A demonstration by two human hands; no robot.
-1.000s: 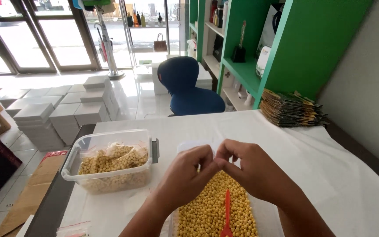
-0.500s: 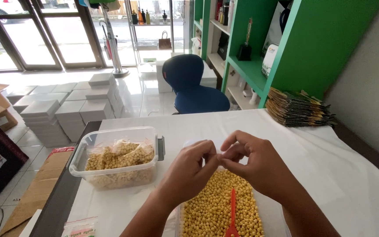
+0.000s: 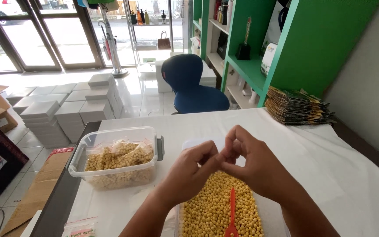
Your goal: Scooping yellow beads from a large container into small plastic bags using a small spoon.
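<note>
My left hand (image 3: 189,169) and my right hand (image 3: 251,164) meet fingertip to fingertip above a clear tray (image 3: 268,215) full of small yellow balls (image 3: 211,206). Both pinch the top of a thin clear plastic bag (image 3: 200,143), which is mostly hidden behind the fingers. An orange plastic scoop (image 3: 232,215) lies on the balls just under my right wrist. To the left stands a clear lidless tub (image 3: 110,134) with a grey clip, holding small filled bags of the same yellow balls (image 3: 119,160).
A white cloth (image 3: 330,166) covers the table. A stack of dark pouches (image 3: 299,107) lies at the far right corner. A blue chair (image 3: 191,85) stands behind the table, with green shelves (image 3: 251,66) to the right and white boxes (image 3: 66,114) on the floor to the left.
My right hand's fingers have closed in and risen slightly against the left fingertips. The view shifted a little between the earliest frame and now.
</note>
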